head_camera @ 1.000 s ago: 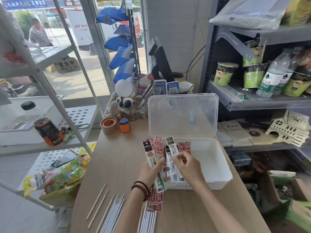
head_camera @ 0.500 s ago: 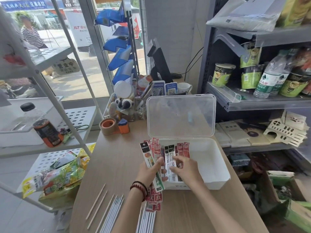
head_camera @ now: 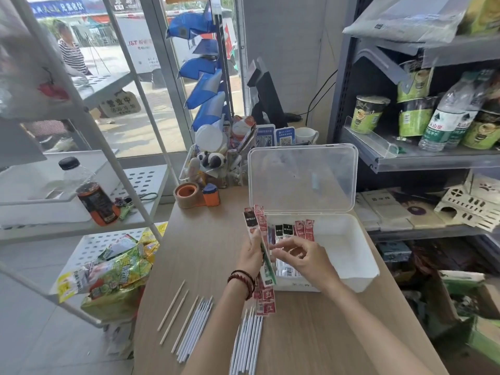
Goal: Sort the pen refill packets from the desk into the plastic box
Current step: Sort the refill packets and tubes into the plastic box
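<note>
A translucent white plastic box (head_camera: 349,255) stands open on the wooden desk, its clear lid (head_camera: 303,177) upright behind it. Several pen refill packets (head_camera: 293,230), black-topped and red, lie in the box's left end. My left hand (head_camera: 251,255) grips a fanned bundle of long refill packets (head_camera: 255,220) just left of the box, above the desk. My right hand (head_camera: 305,257) hovers over the box's left end, its fingers curled and reaching toward the bundle's edge. Whether they pinch a packet is hidden.
Loose white refill tubes (head_camera: 247,345) and thin wooden sticks (head_camera: 173,307) lie on the near desk. A tape dispenser (head_camera: 189,194) and a clutter of desk ornaments (head_camera: 213,161) stand behind. A wire rack with snack bags (head_camera: 113,269) is left; stocked shelves (head_camera: 422,155) are right.
The black-topped packets my right hand was setting down now lie in the box. My right hand has let go, lifted and moved left toward the bundle in my left hand.
</note>
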A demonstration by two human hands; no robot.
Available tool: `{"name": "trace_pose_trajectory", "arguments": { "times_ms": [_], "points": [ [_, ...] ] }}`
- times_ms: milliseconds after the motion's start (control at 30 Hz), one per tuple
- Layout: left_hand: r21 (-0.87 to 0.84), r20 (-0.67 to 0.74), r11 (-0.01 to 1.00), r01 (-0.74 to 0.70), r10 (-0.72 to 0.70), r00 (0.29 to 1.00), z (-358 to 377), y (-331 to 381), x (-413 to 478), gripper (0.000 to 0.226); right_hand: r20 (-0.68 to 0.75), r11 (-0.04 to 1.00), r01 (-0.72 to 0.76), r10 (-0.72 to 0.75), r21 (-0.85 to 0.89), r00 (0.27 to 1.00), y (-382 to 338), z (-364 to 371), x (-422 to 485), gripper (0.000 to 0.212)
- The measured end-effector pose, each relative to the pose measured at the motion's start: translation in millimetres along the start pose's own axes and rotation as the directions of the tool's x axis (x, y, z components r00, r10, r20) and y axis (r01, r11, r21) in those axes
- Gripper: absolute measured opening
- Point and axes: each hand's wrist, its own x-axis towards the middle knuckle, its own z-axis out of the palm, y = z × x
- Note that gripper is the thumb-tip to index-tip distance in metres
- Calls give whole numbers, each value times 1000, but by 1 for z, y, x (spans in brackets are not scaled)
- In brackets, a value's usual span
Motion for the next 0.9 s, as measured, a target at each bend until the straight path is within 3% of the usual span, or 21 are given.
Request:
{"name": "trace_pose_trajectory", "arguments": {
  "times_ms": [100,267,433,533,900],
  "points": [
    [-21,34,1000,-13,14,999,-1,-5,3,32,6,1000,-9,9,-21,1000,-1,9,1,30],
    [-90,31,995,44,-41,999,-4,-9,12,33,-15,999,-52,52,-8,999,0,16,10,40],
    [-326,128,924,202,-169,977,-9,-4,6,31,13,992,-129,129,-6,992,7,14,16,34],
    [-263,135,938,226,-196,971,-9,-7,5,41,-35,992,-128,128,-20,991,11,15,16,27],
    [-191,193,978,86,-48,980,-12,-18,5,17,-1,980,-154,155,128,988,19,9,20,38]
  ]
}}
